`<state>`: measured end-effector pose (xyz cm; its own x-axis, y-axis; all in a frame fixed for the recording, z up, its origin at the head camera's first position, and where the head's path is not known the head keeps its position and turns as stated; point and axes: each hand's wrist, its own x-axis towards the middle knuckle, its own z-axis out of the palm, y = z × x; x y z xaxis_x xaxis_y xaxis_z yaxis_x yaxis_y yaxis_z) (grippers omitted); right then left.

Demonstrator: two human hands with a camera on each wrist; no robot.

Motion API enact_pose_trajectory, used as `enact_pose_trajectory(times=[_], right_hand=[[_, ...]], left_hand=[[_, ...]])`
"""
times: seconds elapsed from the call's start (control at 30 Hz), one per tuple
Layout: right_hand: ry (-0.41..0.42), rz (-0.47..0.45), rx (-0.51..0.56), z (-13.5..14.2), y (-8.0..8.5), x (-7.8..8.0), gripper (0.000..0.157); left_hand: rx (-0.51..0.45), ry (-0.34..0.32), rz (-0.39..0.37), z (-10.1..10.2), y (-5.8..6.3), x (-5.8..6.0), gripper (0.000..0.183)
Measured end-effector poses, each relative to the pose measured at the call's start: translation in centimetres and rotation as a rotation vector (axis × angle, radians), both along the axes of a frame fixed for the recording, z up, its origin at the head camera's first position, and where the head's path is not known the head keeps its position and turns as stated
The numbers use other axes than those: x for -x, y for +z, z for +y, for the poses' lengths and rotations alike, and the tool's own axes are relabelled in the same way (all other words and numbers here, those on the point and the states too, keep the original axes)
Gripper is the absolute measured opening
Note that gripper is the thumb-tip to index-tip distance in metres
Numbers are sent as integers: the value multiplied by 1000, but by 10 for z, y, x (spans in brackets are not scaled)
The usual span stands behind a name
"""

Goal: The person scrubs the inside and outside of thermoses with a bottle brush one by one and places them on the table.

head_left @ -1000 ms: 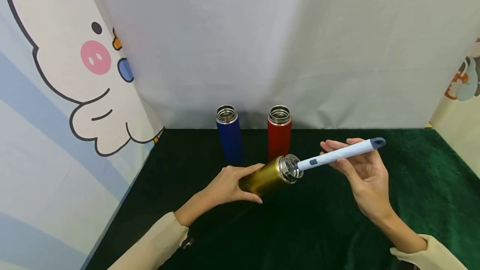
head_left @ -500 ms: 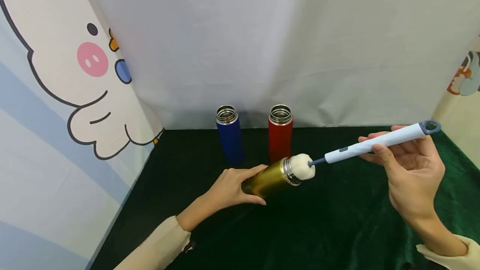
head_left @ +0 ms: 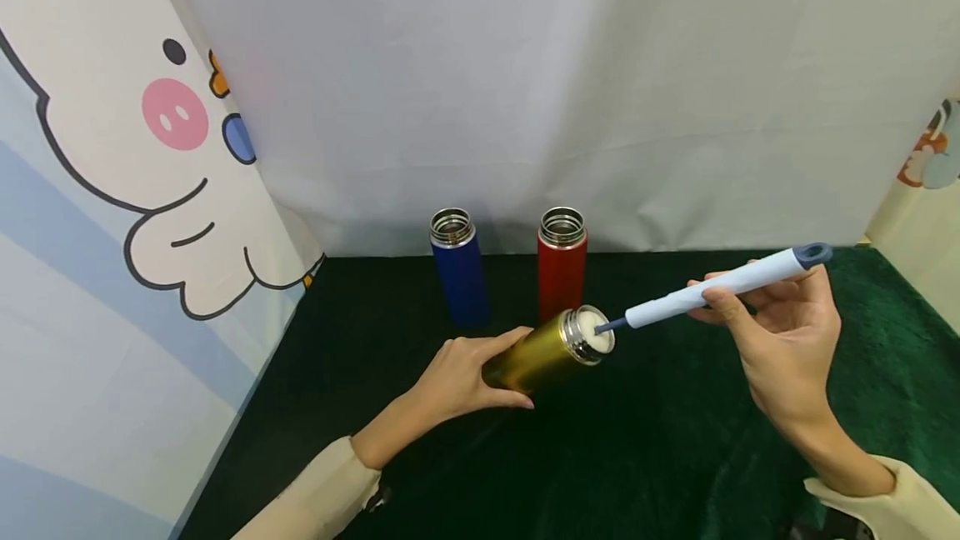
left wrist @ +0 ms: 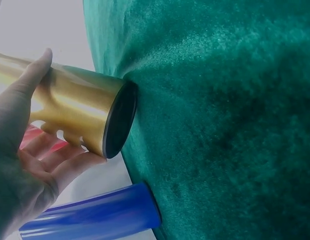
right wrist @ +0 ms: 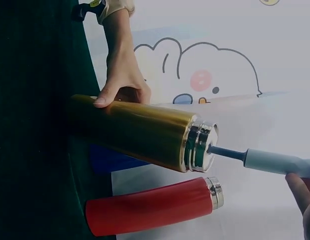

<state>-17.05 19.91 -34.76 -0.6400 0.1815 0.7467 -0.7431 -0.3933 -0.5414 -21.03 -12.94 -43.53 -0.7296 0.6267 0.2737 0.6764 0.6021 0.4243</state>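
Observation:
My left hand (head_left: 457,377) grips a gold bottle (head_left: 536,355) round its lower body, tilted with its open mouth toward the right. In the left wrist view the bottle's dark base (left wrist: 120,120) shows beside my fingers. My right hand (head_left: 787,340) pinches the pale blue handle of a bottle brush (head_left: 720,288) between thumb and fingers. The brush's white sponge head (head_left: 595,332) sits inside the bottle's mouth, and its thin dark stem (right wrist: 227,153) comes out. How far the head reaches inside is hidden.
Behind the gold bottle, a blue bottle (head_left: 460,277) and a red bottle (head_left: 561,273) stand upright without lids. Dark green cloth (head_left: 675,440) covers the table. A pale curtain (head_left: 675,107) hangs at the back, with a cartoon-printed sheet (head_left: 90,273) on the left.
My right hand drew the brush out rightward until its white head bulged from the mouth, then moved back left, and the head went into the bottle again. My left hand stayed nearly still.

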Motion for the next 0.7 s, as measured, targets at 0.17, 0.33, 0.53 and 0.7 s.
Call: enact_pose_trajectory(times=[0.17,0.33,0.53,0.7], right_hand=[[33,-23,-30,3,0,0,38],[69,-43,-57,5,-1,1,39],[90,-27,-108,5,0,-2,43],[107,-24,-225,1,-5,-5,45]], left_hand=[[4,9,12,0,0,-1,85],[-2,13,6,-1,0,-2,85],[-6,11,18,-1,1,-2,86],[15,24,-12,0,2,-3,87]])
